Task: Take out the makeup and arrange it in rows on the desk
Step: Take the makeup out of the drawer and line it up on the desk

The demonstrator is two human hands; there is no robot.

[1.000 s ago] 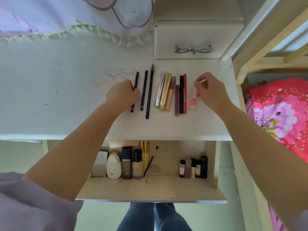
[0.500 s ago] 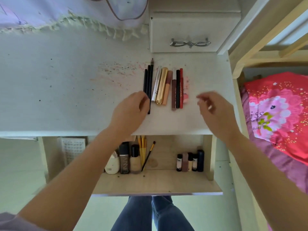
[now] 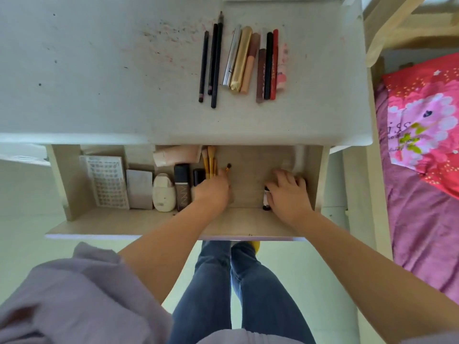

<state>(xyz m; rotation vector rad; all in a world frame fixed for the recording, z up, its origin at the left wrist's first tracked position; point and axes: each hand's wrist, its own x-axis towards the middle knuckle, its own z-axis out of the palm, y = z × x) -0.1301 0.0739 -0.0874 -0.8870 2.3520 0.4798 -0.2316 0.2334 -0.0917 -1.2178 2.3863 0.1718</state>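
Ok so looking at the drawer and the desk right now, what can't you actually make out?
Head view only:
- Small bottles in the drawer: the right hand covers all but one, so their number and its grip cannot be told.
- Brushes: the left hand hides their handles; whether it holds them is unclear.
- White thing at the drawer's back right: blurred and partly under the desk edge.
- Sheet print: too small to read.

White desk [image 3: 99,70], open wooden drawer [image 3: 149,223], pale floor [image 3: 22,219], pink bedding [image 3: 422,115]
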